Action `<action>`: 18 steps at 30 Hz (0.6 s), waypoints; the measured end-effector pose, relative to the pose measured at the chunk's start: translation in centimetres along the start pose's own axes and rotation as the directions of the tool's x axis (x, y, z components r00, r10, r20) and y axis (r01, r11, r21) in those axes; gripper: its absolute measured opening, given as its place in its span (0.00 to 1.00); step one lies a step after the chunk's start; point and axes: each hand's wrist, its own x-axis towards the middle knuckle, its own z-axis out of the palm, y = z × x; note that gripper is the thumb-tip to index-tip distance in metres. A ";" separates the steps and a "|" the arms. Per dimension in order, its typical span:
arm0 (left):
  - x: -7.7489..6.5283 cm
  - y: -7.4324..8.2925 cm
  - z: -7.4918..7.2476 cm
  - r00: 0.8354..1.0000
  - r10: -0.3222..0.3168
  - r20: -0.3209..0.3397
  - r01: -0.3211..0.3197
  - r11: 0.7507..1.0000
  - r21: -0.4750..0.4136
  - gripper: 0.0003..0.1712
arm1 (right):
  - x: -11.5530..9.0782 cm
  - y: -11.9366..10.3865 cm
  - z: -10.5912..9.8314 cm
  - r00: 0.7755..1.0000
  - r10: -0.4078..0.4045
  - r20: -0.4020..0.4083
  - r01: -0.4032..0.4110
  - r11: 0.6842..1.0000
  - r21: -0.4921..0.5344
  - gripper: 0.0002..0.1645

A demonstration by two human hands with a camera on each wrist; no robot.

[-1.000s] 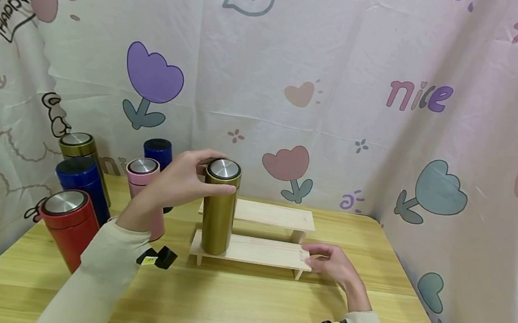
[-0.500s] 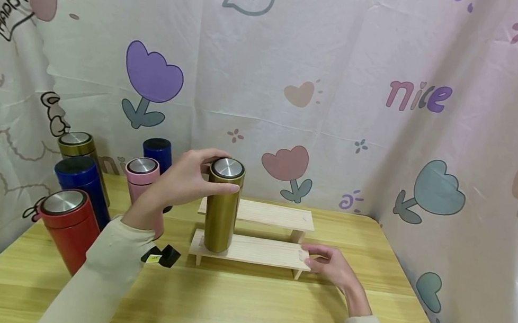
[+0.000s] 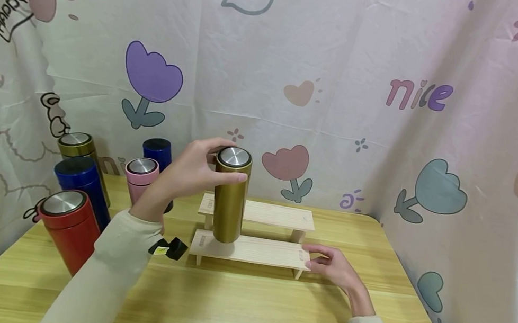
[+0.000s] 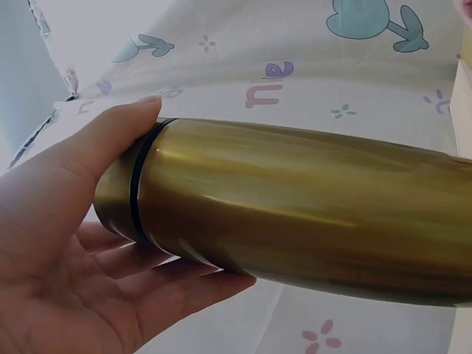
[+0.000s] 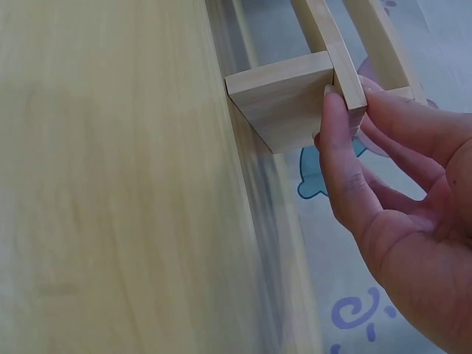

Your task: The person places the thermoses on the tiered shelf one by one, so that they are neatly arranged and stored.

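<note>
My left hand (image 3: 198, 168) grips a gold thermos flask (image 3: 229, 201) near its top, thumb across the front and fingers behind. Upright, the flask overlaps the lower step of a two-step wooden stand (image 3: 267, 253) in the head view. In the left wrist view the fingers curl round the gold flask (image 4: 310, 210) just at the black ring under its lid. My right hand (image 3: 335, 269) pinches the right end of the lower step. The right wrist view shows that hand (image 5: 398, 199) with thumb and fingertips on the end of the board (image 5: 343, 70), above its leg.
At the left of the table (image 3: 223, 306) stand a red flask (image 3: 70, 230), a blue flask (image 3: 86, 184), another gold flask (image 3: 80, 146), a pink flask (image 3: 142, 177) and a second blue flask (image 3: 158, 152). A patterned cloth (image 3: 349, 44) hangs behind and at both sides.
My left hand has moved the gold flask to the right and up, from the left end of the lower step. My right hand stays at the stand's end.
</note>
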 end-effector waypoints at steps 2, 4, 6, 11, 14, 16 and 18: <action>0.2 0.2 0.1 1.000 0.004 -0.017 -0.005 1.000 -0.014 0.37 | 0.0 0.0 0.0 1.000 0.000 -0.002 0.000 1.000 -0.001 0.30; 0.4 0.3 0.2 1.000 0.001 -0.029 -0.002 1.000 -0.031 0.37 | 0.0 0.0 0.0 1.000 0.002 -0.004 -0.002 1.000 -0.005 0.30; 0.7 0.4 0.4 0.999 -0.006 -0.032 0.005 0.999 -0.042 0.38 | 0.0 0.0 0.0 1.000 0.007 -0.005 -0.007 1.000 -0.009 0.30; 1.3 0.7 0.7 1.000 -0.007 -0.017 0.007 1.000 -0.023 0.37 | 0.0 -0.2 0.1 1.000 0.017 -0.012 -0.017 1.000 -0.009 0.30; 1.8 0.7 0.9 1.000 0.009 -0.019 -0.009 1.000 -0.010 0.34 | 0.0 -0.2 0.1 1.000 0.021 -0.014 -0.021 1.000 -0.012 0.30; 2.1 0.8 1.1 0.999 0.024 -0.025 -0.025 1.000 -0.008 0.32 | 0.0 -0.2 0.1 1.000 0.021 -0.015 -0.021 1.000 -0.015 0.30; 2.5 0.7 1.3 0.999 0.038 -0.031 -0.038 0.999 -0.006 0.31 | 0.0 -0.2 0.1 1.000 0.019 -0.014 -0.019 1.000 -0.015 0.30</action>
